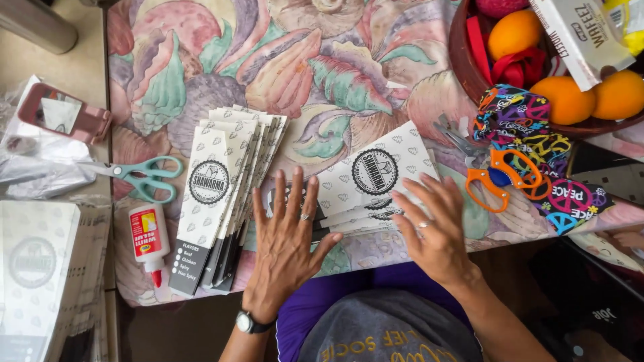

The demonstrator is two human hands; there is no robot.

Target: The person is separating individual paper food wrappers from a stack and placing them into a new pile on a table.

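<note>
Across the table (349, 60) runs a floral cloth, with a fruit bowl (463, 60) at 2 o'clock. At 8 o'clock from centre sits a fanned stack of printed sleeves (221, 194). Your left hand (285, 245) lies flat, fingers spread, on the loose sleeves (372, 177) at 6 o'clock; your right hand (433, 231) rests on them too, fingers apart. Orange scissors (500, 179) at 3 o'clock, teal scissors (141, 175) and glue bottle (149, 240) at 9 o'clock.
</note>
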